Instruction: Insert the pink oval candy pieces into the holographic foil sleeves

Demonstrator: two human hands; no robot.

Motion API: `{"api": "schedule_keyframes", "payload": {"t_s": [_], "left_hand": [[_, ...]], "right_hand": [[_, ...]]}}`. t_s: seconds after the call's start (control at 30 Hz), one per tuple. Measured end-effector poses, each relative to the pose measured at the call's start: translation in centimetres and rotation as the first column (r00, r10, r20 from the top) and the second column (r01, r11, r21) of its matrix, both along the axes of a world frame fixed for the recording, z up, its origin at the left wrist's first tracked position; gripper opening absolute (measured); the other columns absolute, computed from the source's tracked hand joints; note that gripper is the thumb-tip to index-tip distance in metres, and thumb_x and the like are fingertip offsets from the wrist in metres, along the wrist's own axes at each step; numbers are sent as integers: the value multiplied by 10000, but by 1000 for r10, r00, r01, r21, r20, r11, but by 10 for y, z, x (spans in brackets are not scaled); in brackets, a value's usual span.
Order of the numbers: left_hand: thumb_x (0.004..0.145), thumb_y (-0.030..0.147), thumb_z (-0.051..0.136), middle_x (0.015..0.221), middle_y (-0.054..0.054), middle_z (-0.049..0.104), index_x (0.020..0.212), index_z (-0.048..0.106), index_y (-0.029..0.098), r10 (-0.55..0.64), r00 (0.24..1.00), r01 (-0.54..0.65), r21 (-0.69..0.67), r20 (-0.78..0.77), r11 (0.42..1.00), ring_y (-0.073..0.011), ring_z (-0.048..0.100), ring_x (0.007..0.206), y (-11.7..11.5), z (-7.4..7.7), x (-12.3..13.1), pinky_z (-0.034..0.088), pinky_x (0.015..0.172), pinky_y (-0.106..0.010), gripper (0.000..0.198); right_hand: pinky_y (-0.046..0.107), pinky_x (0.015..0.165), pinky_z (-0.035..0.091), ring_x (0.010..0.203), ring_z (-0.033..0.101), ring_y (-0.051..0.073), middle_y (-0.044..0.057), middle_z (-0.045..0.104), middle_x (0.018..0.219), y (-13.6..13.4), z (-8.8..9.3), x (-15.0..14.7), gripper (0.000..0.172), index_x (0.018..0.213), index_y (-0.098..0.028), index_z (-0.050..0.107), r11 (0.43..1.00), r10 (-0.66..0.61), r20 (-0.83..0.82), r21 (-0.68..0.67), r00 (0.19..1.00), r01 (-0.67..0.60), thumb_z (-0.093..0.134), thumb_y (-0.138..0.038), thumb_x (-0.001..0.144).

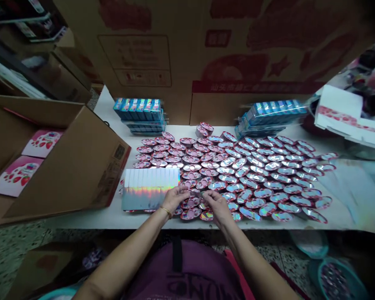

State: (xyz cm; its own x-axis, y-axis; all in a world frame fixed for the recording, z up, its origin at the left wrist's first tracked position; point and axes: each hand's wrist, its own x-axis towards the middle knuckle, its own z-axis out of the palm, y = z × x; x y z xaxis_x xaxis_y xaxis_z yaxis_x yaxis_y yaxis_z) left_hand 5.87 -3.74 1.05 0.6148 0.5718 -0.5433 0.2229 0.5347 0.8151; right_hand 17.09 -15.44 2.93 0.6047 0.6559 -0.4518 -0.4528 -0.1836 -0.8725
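My left hand (175,197) and my right hand (216,204) meet over the rows of small packs, their fingertips pinched close together. A small dark piece between the fingertips is too small to name. Below and around them many oval-topped packs (227,178) with red edges stand close together on the table. Those at the right have shiny silvery tops, while several at the left show pink tops. Beside my left hand lies a stack of silvery holographic sheets (143,198), fanned out in overlapping strips on top of the packs.
A tilted open carton (90,162) at the left holds pink strawberry boxes (17,175). A large printed carton (181,54) forms the back wall. Wrapped blue box stacks (140,114) stand at the back of the white table (90,223). A teal tub (337,279) stands on the floor.
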Motion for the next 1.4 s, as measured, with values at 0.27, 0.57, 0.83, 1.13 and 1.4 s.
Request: {"api": "schedule_keyframes", "payload": {"t_s": [0.27,0.57,0.83,1.13,1.4], "left_hand": [[626,360,649,544,29,554,769,617,135,15,995,-16,-3,-95,1000,-47,446,427,-17,-9,32,292,406,-163,269],[662,312,594,400,45,475,577,586,154,122,934,-10,317,-336,948,-78,408,395,-21,-27,65,287,432,-196,179],[669,310,574,549,-71,622,479,606,164,171,814,245,594,-556,766,-169,547,620,-18,-31,83,327,584,-247,242],[637,319,617,688,-115,635,682,636,145,243,720,275,589,-650,760,-228,580,709,-20,-26,88,380,635,-276,181],[645,75,504,891,-207,624,1059,582,154,-64,752,597,637,-656,488,-299,600,796,-59,-21,69,431,646,-398,429]], "right_hand": [[210,504,337,506,473,93,-17,565,550,-12,-7,35,261,655,-163,586,999,44,-8,-21,999,-44,687,-393,585],[253,579,374,568,483,122,1,568,624,8,-42,82,295,684,-160,594,989,126,406,-125,905,-82,611,-450,629],[300,722,360,739,474,176,50,538,708,20,-67,96,212,643,-168,561,955,274,864,-296,423,-14,467,-323,753],[287,669,341,712,462,178,65,556,730,25,-64,100,187,730,-157,596,916,370,884,-398,287,44,457,-281,749],[321,571,375,646,516,202,123,585,875,-11,-44,105,366,1003,-208,641,715,593,747,-660,-299,-229,476,-141,683]]}}
